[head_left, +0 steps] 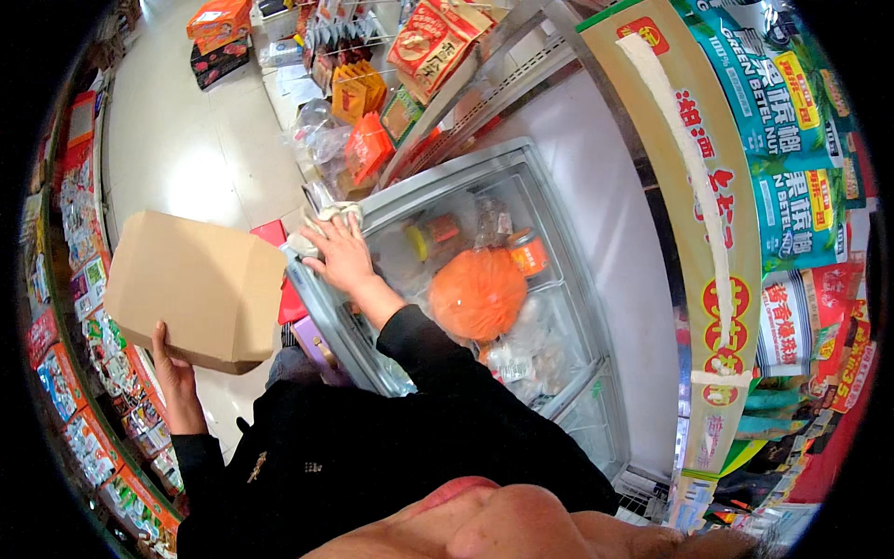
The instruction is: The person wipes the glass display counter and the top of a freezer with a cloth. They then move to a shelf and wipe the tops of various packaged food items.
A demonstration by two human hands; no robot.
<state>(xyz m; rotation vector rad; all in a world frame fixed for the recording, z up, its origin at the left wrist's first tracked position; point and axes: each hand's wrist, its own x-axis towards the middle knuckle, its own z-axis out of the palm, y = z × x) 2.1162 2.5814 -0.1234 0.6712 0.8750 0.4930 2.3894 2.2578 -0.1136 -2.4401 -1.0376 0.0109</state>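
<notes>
My left hand (175,377) grips the lower edge of a plain brown cardboard box (200,289), its thumb along the near side. The box is tilted, and the fingers behind it are partly hidden. At the far left corner of a chest freezer (337,303) with a grey frame, my right hand (343,253) presses a white cloth (348,212) on the rim, fingers spread over it. Below the glass, inside the freezer, lie an orange plastic bag (478,294), an orange-labelled container (527,253) and several clear bags (535,349).
Shelves of packaged goods (93,279) curve along the left. Beyond the freezer stands a rack with hanging packets (358,88). Orange boxes (220,24) sit on the tiled floor. To the right, green snack packs (778,102) rise beside a tall cardboard display panel (694,158). A purple box (319,349) stands against the freezer.
</notes>
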